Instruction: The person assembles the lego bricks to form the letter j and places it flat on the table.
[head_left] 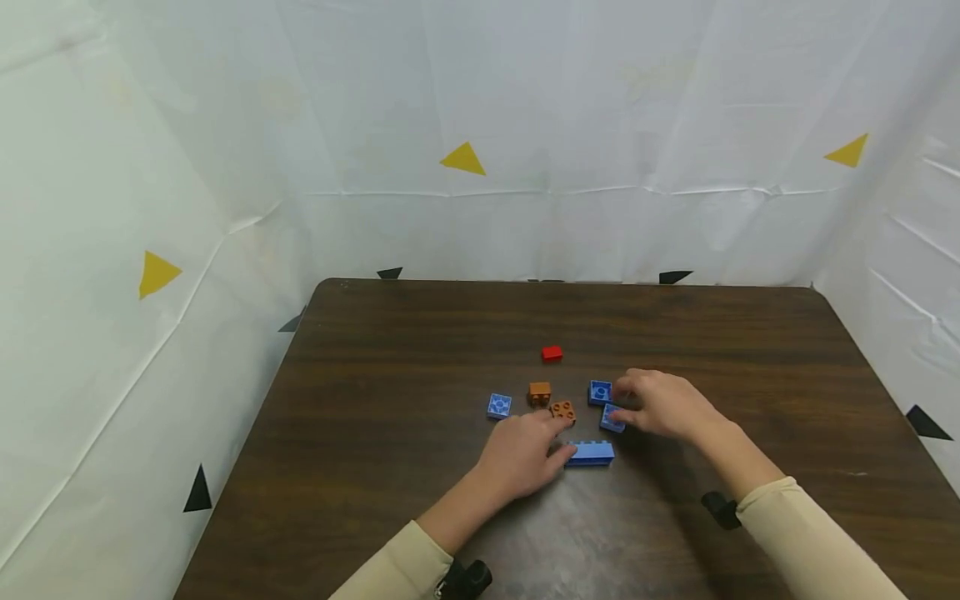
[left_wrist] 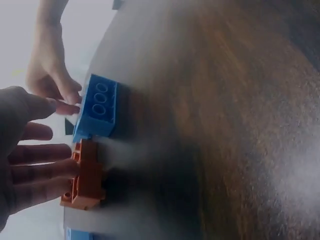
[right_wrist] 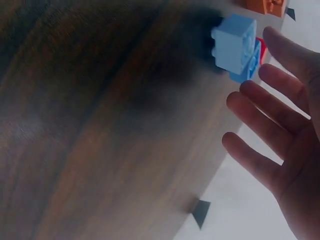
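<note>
Your left hand (head_left: 519,457) lies flat, fingers spread, thumb against the long blue plastic brick (head_left: 590,452) and fingertips at the orange studded brick (head_left: 562,409), apparently steadying both. Your right hand (head_left: 663,403) reaches left with relaxed fingers touching a small blue square brick (head_left: 611,418), gripping nothing.

Glossy plastic studded bricks (head_left: 589,452) lie on a dark, smooth wood-grain table (head_left: 420,367) backed by creased white sheeting (head_left: 525,100).

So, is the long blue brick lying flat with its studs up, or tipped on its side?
Flat, studs up: the long blue brick shows its row of studs along the top edge in the head view.
</note>
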